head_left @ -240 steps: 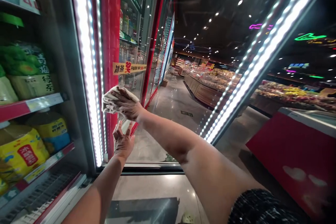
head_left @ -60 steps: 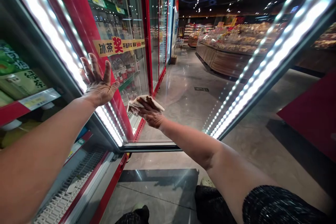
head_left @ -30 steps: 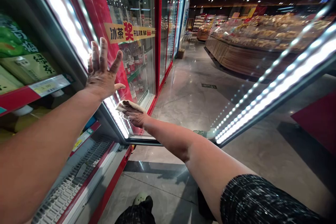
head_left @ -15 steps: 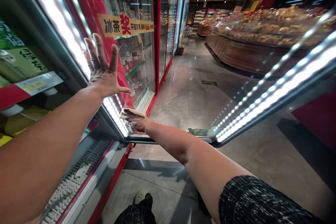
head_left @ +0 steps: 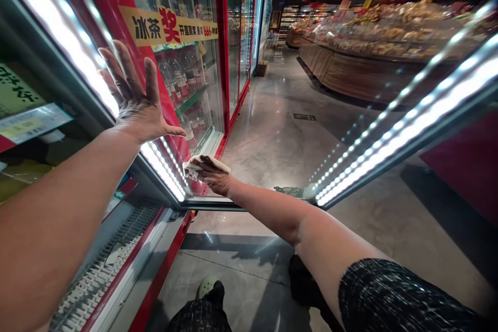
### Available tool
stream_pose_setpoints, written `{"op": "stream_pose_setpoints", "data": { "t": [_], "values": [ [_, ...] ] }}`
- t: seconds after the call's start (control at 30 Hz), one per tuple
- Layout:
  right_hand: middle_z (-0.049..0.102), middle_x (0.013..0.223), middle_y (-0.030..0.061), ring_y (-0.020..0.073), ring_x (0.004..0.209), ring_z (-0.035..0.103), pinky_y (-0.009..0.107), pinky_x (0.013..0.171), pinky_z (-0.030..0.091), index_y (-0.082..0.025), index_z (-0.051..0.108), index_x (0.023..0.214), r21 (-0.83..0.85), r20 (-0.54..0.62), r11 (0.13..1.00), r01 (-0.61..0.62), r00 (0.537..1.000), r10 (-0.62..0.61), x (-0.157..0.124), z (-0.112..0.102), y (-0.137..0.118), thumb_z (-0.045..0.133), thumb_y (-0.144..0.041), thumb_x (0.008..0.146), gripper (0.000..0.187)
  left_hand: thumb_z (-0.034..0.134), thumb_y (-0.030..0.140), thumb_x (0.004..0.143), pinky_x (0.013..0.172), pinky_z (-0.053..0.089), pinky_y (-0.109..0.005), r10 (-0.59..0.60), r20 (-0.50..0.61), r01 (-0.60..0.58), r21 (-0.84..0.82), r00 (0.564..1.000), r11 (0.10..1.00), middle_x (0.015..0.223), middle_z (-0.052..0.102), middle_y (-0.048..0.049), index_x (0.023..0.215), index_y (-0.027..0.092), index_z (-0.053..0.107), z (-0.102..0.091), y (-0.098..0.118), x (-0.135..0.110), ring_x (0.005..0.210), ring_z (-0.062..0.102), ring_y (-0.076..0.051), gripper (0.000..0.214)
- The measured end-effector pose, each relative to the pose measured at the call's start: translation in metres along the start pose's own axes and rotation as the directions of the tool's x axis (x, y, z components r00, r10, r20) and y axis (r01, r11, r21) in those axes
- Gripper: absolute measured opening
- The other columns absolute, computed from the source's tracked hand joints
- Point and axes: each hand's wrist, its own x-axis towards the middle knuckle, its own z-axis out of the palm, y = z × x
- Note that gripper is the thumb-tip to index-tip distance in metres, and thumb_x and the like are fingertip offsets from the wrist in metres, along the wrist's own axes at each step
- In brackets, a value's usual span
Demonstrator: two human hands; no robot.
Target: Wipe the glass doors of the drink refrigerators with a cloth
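We look forward and down at a glass door in the middle of the frame, with a bright light strip along its left edge and a second light strip slanting toward the upper right. Left of centre, our left hand is raised with its fingers spread wide, palm toward the door. Just below and to the right, our right hand grips a pale cloth, fingers laid over it; the cloth seems to lie against the lower left part of the glass. Through the glass, toward the upper left, we see a red-framed drinks cooler, rows of bottles and a yellow label with Chinese writing. A wooden counter heaped with packets fills the upper right. A white rack runs along the lower left. At bottom centre, a pale green shoe stands on the grey floor, and a dark speckled sleeve shows at lower right
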Motion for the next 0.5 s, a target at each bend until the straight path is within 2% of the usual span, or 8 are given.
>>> {"op": "stream_pose_setpoints", "data": {
  "t": [0.07, 0.1, 0.2, 0.27, 0.37, 0.43, 0.5],
  "values": [
    [0.038, 0.167, -0.0024, 0.0164, 0.16, 0.019, 0.044, 0.136, 0.013, -0.028, 0.049, 0.154, -0.076, 0.006, 0.997, -0.002, 1.0, 0.003, -0.017, -0.006, 0.004, 0.042, -0.014, 0.105, 0.051, 0.083, 0.082, 0.051, 0.123, -0.008, -0.074, -0.003, -0.01, 0.004, 0.013, 1.0, 1.0, 0.173, 0.004, -0.0169, 0.164, 0.014, -0.009, -0.001, 0.002, -0.002, 0.154, -0.029, -0.035, 0.161],
    [0.039, 0.167, -0.0013, 0.0176, 0.16, 0.02, 0.045, 0.136, 0.015, -0.027, 0.048, 0.155, -0.11, 0.013, 0.994, -0.012, 1.0, 0.013, -0.028, -0.006, 0.006, 0.042, -0.014, 0.105, 0.052, 0.083, 0.082, 0.052, 0.122, -0.01, -0.075, -0.004, -0.001, 0.004, 0.008, 1.0, 1.0, 0.173, 0.004, -0.0173, 0.164, 0.013, -0.01, -0.002, 0.003, -0.002, 0.154, -0.03, -0.035, 0.161],
    [0.05, 0.16, 0.0013, 0.0175, 0.155, 0.035, 0.038, 0.133, 0.026, -0.023, 0.056, 0.15, -0.143, 0.071, 0.99, -0.007, 0.997, 0.017, -0.057, -0.002, 0.013, 0.047, -0.012, 0.102, 0.049, 0.077, 0.088, 0.054, 0.121, -0.013, -0.076, 0.012, 0.061, -0.01, -0.031, 0.998, 0.999, 0.173, 0.005, -0.0194, 0.163, 0.011, -0.012, -0.003, 0.003, -0.001, 0.152, -0.032, -0.035, 0.161],
    [0.054, 0.157, 0.0004, 0.0155, 0.153, 0.04, 0.033, 0.132, 0.028, -0.024, 0.059, 0.146, -0.14, 0.083, 0.99, 0.006, 0.997, 0.006, -0.068, -0.004, 0.017, 0.049, -0.013, 0.102, 0.047, 0.073, 0.092, 0.055, 0.121, -0.013, -0.074, 0.02, 0.109, -0.015, -0.049, 0.994, 0.999, 0.172, 0.006, -0.0213, 0.163, 0.01, -0.01, -0.004, 0.002, 0.0, 0.153, -0.031, -0.035, 0.159],
    [0.049, 0.161, -0.0024, 0.0138, 0.156, 0.033, 0.036, 0.135, 0.019, -0.029, 0.054, 0.15, -0.177, 0.015, 0.984, -0.001, 1.0, 0.004, -0.073, -0.021, 0.02, 0.046, -0.015, 0.104, 0.049, 0.07, 0.093, 0.057, 0.121, -0.014, -0.074, -0.011, 0.156, 0.014, -0.017, 0.988, 1.0, 0.172, 0.004, -0.0243, 0.162, 0.007, -0.01, -0.005, 0.0, 0.001, 0.153, -0.03, -0.037, 0.158],
    [0.044, 0.164, -0.0014, 0.016, 0.159, 0.025, 0.043, 0.136, 0.012, -0.031, 0.05, 0.154, -0.224, -0.04, 0.973, -0.046, 0.998, 0.038, -0.077, -0.034, 0.022, 0.045, -0.017, 0.105, 0.051, 0.071, 0.091, 0.059, 0.12, -0.016, -0.074, -0.059, 0.161, 0.055, 0.03, 0.985, 0.998, 0.171, 0.0, -0.026, 0.161, 0.005, -0.014, -0.005, 0.0, 0.0, 0.153, -0.03, -0.038, 0.157],
    [0.044, 0.164, 0.0002, 0.0188, 0.16, 0.022, 0.049, 0.136, 0.011, -0.03, 0.048, 0.155, -0.257, -0.036, 0.962, -0.096, 0.995, 0.09, -0.088, -0.042, 0.024, 0.044, -0.017, 0.105, 0.051, 0.07, 0.09, 0.061, 0.118, -0.017, -0.075, -0.101, 0.16, 0.093, 0.058, 0.982, 0.994, 0.171, -0.002, -0.0268, 0.16, 0.004, -0.016, -0.006, 0.001, -0.002, 0.152, -0.03, -0.039, 0.157]
  ]
}}
